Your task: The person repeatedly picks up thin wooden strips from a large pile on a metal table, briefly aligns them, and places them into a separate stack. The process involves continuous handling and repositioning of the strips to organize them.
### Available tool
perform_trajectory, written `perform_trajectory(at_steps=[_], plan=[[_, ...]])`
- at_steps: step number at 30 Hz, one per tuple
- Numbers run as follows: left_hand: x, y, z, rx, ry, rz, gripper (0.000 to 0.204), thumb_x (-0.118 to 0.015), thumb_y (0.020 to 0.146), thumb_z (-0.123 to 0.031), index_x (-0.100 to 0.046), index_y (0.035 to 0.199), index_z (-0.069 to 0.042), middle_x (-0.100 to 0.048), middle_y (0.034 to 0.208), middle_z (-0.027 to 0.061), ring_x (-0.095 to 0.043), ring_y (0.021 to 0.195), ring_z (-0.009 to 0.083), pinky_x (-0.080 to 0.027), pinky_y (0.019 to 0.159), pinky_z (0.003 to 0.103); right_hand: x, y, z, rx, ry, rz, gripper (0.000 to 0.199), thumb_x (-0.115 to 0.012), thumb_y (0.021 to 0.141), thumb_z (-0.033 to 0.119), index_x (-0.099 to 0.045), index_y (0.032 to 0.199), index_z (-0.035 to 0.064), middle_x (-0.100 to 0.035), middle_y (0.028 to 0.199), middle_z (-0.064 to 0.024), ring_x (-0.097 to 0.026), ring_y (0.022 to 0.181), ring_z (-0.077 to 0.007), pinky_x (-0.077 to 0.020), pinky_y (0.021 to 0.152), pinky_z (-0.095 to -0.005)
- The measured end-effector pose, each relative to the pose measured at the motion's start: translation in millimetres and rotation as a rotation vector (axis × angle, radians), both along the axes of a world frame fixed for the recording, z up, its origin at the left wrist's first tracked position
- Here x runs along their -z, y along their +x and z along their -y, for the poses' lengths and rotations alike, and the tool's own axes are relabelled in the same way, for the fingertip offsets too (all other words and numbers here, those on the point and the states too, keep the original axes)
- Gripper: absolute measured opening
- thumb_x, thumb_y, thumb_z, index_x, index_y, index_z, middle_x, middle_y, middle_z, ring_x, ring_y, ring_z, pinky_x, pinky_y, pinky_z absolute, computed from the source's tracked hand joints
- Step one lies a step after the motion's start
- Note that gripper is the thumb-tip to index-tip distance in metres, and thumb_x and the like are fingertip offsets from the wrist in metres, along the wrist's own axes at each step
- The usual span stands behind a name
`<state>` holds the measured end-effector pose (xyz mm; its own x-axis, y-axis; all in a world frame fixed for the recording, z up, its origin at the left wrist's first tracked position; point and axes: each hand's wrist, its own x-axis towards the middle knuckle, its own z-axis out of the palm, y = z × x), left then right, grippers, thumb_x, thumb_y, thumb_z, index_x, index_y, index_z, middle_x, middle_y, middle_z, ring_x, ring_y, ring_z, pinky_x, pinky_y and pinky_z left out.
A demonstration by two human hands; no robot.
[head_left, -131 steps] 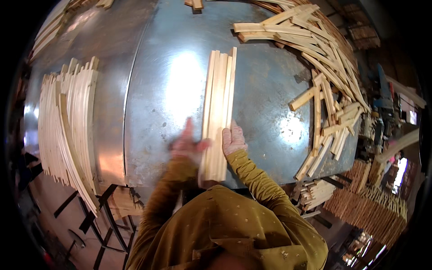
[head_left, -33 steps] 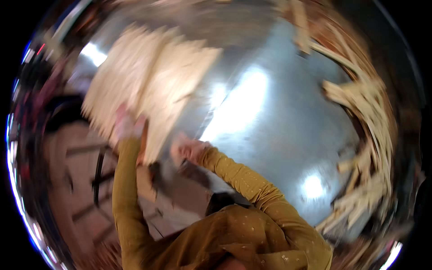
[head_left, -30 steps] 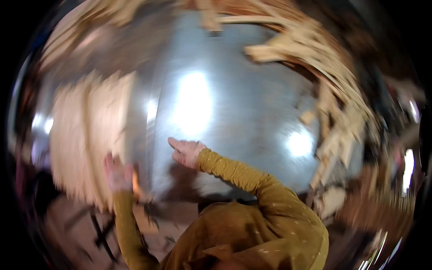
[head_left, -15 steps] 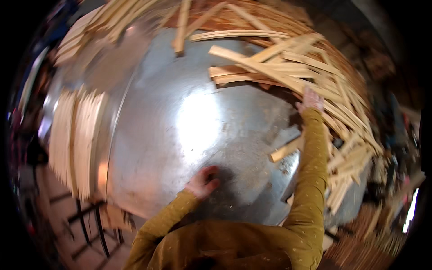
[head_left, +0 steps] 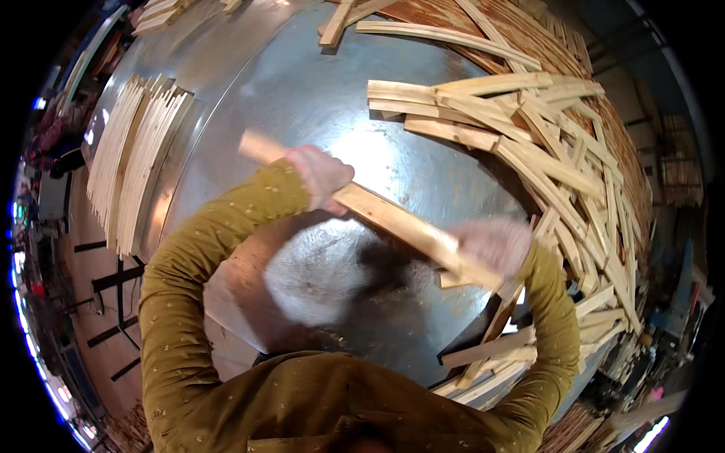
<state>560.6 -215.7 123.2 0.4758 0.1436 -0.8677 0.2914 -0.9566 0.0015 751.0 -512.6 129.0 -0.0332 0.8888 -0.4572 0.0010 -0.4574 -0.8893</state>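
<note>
A wooden slat (head_left: pixel 389 217) slants across the view above the shiny metal table, its left end farther away than its right. My left hand (head_left: pixel 322 179) is closed round the slat toward its left end, fingers wrapped over it. On its right part lies my right hand (head_left: pixel 495 245), smeared by motion but plainly at the slat, seemingly gripping it. A loose pile of similar slats (head_left: pixel 544 151) covers the right side, just beyond my right hand. The metal table top (head_left: pixel 302 98) lies below both hands, with their shadows on it.
Two neat rows of stacked slats (head_left: pixel 136 166) stand at the table's left edge. More slats (head_left: pixel 162 15) lie at the far left. A few slats (head_left: pixel 445 38) rest at the far side, near a reddish-brown board (head_left: pixel 521 23). Black metal legs (head_left: pixel 117 283) show below the left edge.
A slat has come off the right pile and is now held over the table. My left hand has moved up and closed on it; my right hand has come nearer with it.
</note>
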Motion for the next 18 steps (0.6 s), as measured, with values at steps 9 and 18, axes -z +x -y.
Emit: perform_trajectory(at_steps=[9,18], plan=[[110,-218,-66,-1.388,-0.578,1.004,0.053,-0.061,0.094,-0.047,-0.063,0.122,-0.002,-0.067,0.092,0.0057,-0.062,0.085,0.0154,-0.049,0.079,0.031,122,163,-236,0.104,0.102,1.314,0.049,-0.045,0.097,0.052,-0.064,0.117,0.0116,-0.067,0.115,-0.0126,-0.061,0.11,-0.0341,-0.0459,0.097,-0.0408],[118,-227,-61,-2.173,-1.11,1.291,0.031,-0.06,0.096,-0.014,-0.057,0.123,0.001,-0.067,0.101,0.0128,-0.067,0.089,0.0259,-0.057,0.085,0.039,119,-105,-113,-0.338,0.462,1.346,0.065,-0.036,0.097,0.066,-0.074,0.084,0.0152,-0.071,0.085,-0.0084,-0.065,0.099,-0.0259,-0.0264,0.118,-0.0535]])
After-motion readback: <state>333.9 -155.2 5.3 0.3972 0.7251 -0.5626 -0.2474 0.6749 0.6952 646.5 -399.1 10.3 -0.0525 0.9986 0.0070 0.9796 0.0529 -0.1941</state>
